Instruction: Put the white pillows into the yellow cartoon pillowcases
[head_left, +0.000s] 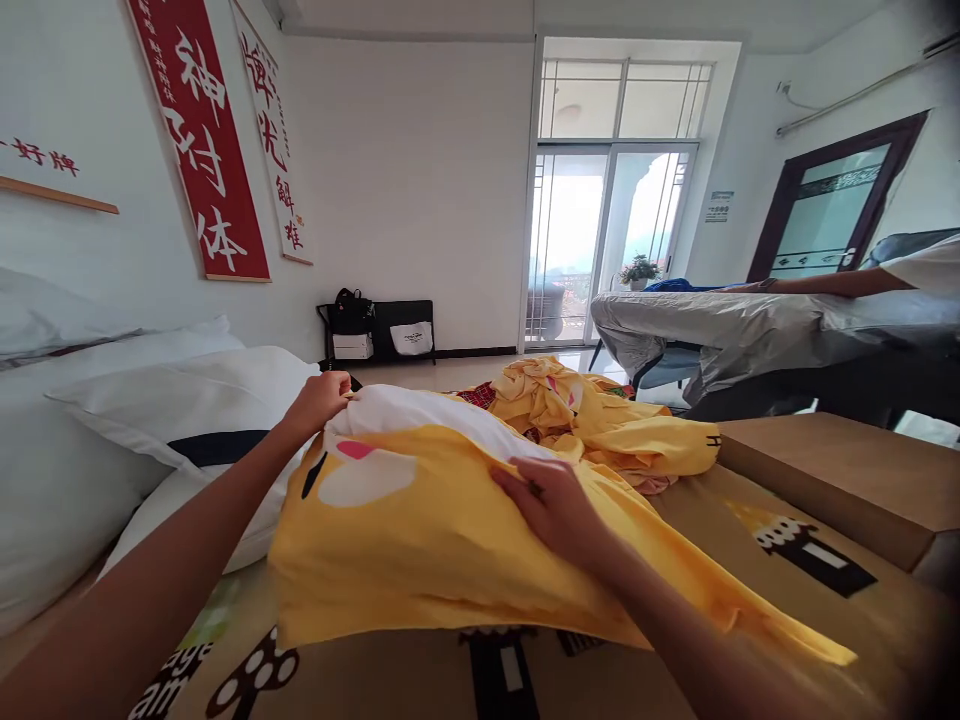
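Pillowcase [450,540] on the bed [712,520], partly covering a white pillow [427,405], left hand [326,395] pinching its far-left corner, right hand [551,505] pinching its edge, probably best kept taut and even, crumpled yellow cloth [630,440] beyond.

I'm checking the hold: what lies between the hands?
In the head view, yellow fabric and a white pillow showing above its edge lie between left hand and right hand.
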